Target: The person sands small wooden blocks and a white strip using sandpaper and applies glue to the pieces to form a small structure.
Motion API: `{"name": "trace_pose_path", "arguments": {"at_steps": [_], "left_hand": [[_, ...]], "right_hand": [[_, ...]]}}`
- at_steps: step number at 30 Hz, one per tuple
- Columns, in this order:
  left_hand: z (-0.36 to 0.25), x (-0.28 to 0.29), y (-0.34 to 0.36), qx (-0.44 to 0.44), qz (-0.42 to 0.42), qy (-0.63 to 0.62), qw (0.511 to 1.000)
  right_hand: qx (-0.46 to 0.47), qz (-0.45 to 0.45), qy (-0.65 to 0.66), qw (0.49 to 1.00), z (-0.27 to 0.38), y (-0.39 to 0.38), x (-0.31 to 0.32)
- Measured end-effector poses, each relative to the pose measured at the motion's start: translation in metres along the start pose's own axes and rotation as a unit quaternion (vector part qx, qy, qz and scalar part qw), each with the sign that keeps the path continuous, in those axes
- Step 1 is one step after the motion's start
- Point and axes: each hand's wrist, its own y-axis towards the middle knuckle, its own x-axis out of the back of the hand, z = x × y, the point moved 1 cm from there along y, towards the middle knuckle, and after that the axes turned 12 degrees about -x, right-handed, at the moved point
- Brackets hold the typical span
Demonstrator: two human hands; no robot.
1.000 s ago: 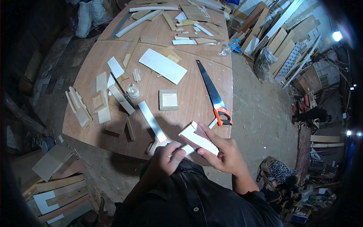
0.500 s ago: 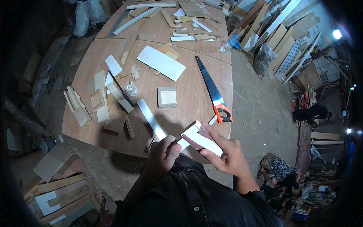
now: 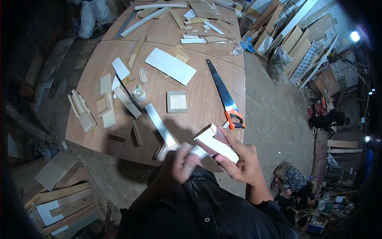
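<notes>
My right hand (image 3: 244, 163) grips a short notched wooden piece (image 3: 219, 148) with a white top and reddish-brown edges. My left hand (image 3: 181, 163), blurred by motion, has its fingers closed on a small white strip (image 3: 199, 151) touching the lower left of that piece. Just beyond lies a long white strip (image 3: 158, 122); a hand saw (image 3: 223, 93) with an orange-and-black handle rests by the table's right edge. A small square wooden frame (image 3: 176, 102) sits near the middle, and a clear bottle (image 3: 139, 93) stands left of it beside a dark rod-like tool (image 3: 129, 95).
The wooden table (image 3: 95, 59) carries scattered offcuts, boards and a plastic bottle (image 3: 240, 47) at the far right. Boards (image 3: 292, 40) lean against the right wall. A crouching person (image 3: 294, 179) and a person in dark clothes (image 3: 328, 118) are on the right. More boards (image 3: 61, 207) lie lower left.
My right hand and the notched piece have shifted slightly rightward and upward. My left hand has moved with the small strip and is now smeared by motion.
</notes>
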Motion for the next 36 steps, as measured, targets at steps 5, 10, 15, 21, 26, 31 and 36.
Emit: {"name": "trace_pose_path", "arguments": {"at_steps": [5, 10, 15, 21, 26, 31, 36], "left_hand": [[-0.007, 0.016, 0.002, -0.078, 0.012, 0.039, 0.996], [-0.018, 0.004, -0.001, -0.063, 0.056, 0.065, 0.994], [-0.017, -0.001, -0.003, -0.116, 0.045, 0.078, 0.989], [-0.016, -0.003, -0.004, -0.114, 0.063, 0.079, 0.988], [-0.013, 0.003, 0.000, -0.113, 0.039, 0.063, 0.991], [-0.009, 0.018, 0.003, -0.001, 0.011, 0.028, 1.000], [-0.009, 0.011, -0.001, -0.065, 0.040, 0.070, 0.995]], "right_hand": [[-0.010, 0.009, 0.004, 1.000, 0.007, 0.003, 0.001], [-0.008, 0.009, -0.003, 1.000, 0.004, 0.000, 0.002], [-0.003, 0.001, -0.013, 1.000, 0.006, -0.001, 0.003], [0.007, -0.002, -0.010, 1.000, 0.007, 0.002, 0.003], [0.015, -0.013, -0.018, 1.000, 0.006, 0.000, 0.004], [0.013, 0.002, -0.024, 1.000, 0.004, -0.002, 0.006], [0.018, -0.003, -0.010, 1.000, 0.002, 0.000, 0.002]]}}
